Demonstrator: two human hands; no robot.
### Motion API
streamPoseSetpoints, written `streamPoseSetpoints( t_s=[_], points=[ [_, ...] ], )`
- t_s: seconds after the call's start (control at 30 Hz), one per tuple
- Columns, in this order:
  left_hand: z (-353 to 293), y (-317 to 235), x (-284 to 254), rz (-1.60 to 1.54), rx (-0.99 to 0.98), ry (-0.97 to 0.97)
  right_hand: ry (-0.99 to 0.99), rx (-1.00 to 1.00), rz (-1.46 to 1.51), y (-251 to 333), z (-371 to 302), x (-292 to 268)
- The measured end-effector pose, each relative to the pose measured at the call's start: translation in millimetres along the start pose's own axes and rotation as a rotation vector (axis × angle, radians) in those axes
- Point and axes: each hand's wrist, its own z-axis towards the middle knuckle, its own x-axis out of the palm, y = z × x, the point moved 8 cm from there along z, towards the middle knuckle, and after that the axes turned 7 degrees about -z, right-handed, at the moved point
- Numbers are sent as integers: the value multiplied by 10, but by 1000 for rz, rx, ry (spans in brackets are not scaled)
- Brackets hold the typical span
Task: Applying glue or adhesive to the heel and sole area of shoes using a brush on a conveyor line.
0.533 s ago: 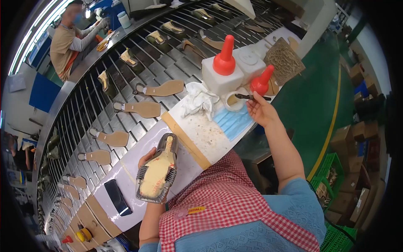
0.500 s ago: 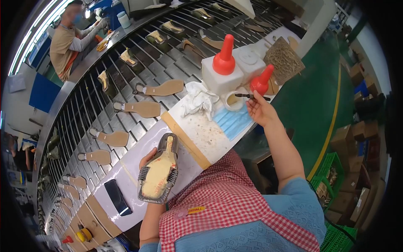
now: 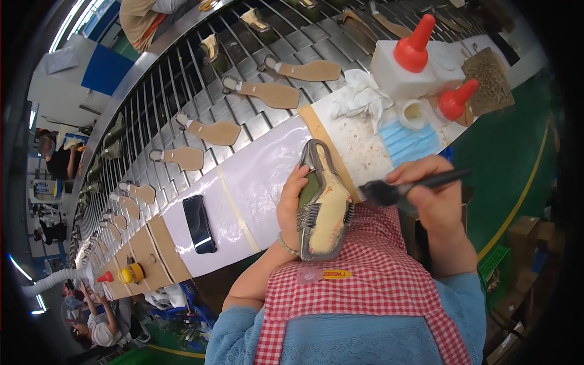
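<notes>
My left hand [image 3: 292, 204] grips a shoe upper [image 3: 324, 204] held sole side up, its pale insole facing me, over my red checked apron. My right hand [image 3: 429, 188] is closed on a dark brush [image 3: 401, 188] whose bristles sit just right of the shoe's edge. Behind my hands lie a small glue cup [image 3: 415, 113], a white glue bottle with a red nozzle [image 3: 409, 61] and a smaller red nozzle [image 3: 456, 100].
A black phone [image 3: 199, 223] lies on the white worktop [image 3: 255, 176]. A crumpled white cloth [image 3: 359, 96] and a blue face mask [image 3: 406, 141] sit near the glue. Tan soles [image 3: 214, 131] ride the slatted conveyor [image 3: 182, 79] behind. Other people work at far left.
My right hand has drawn the brush back from the glue cup to the shoe. My left hand has brought the shoe closer, and the view has shifted nearer the bench.
</notes>
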Motion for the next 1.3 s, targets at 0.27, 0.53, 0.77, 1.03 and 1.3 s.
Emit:
streamPoseSetpoints(
  t_s=[0.27, 0.53, 0.77, 1.03, 1.3],
  points=[
    [-42, -85, -26, 53, 65, 37, 190, 69, -178, -223, -101, 545],
    [-120, -2, -36, -29, -38, 18, 204, -221, -536, 48, -112, 710],
    [-62, -167, -108, 64, 72, -36, 236, -89, -407, -66, -134, 722],
    [-34, -173, -147, 59, 63, -89, 304, -344, -596, 165, -170, 932],
    [252, -92, -348, -203, -264, 399, 10, 108, 177, -103, -82, 471]
  ],
)
